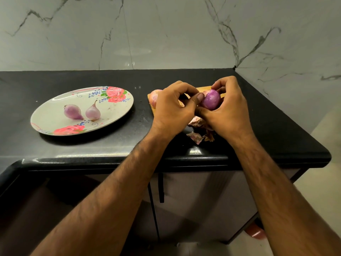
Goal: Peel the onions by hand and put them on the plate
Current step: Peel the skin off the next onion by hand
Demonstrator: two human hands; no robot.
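Both hands meet over the far right part of the black stone counter. The right hand cups a round, glossy purple onion, fingers curled over its top and underside. The left hand is curled too, its thumb tip pressed against the onion's left side (whether it pinches a flake of skin there cannot be told). Behind the left hand lies a pale pink unpeeled onion on a yellowish wooden board. Papery pink-brown onion skins lie on the counter below the hands. Well to the left, an oval white plate with pink roses holds two small peeled pale-purple onions, near each other.
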